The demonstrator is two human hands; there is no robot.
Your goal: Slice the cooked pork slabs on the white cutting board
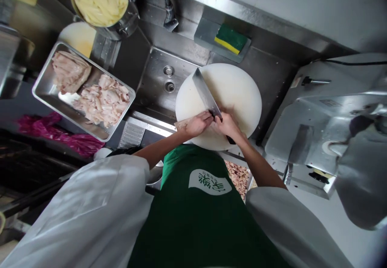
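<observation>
My right hand (227,125) is closed around the handle of a cleaver (207,93), whose wide blade points up and to the left over a round white cutting board (244,86). Beside the blade, my left hand (198,125) has its fingers curled over a pale piece of meat (180,124) on the near side of the board. The meat lies partly under that hand, so its full shape is hidden. Some thin bits of meat show near the right hand, by the cleaver's handle end.
A metal tray (38,85) of cooked-looking meat, one big chunk and many slices, stands at left. Behind it is a pot (121,28) of pale cut pieces. A sink (154,74) borders the board. A green-yellow sponge (231,38) lies behind; a metal machine (290,130) stands right.
</observation>
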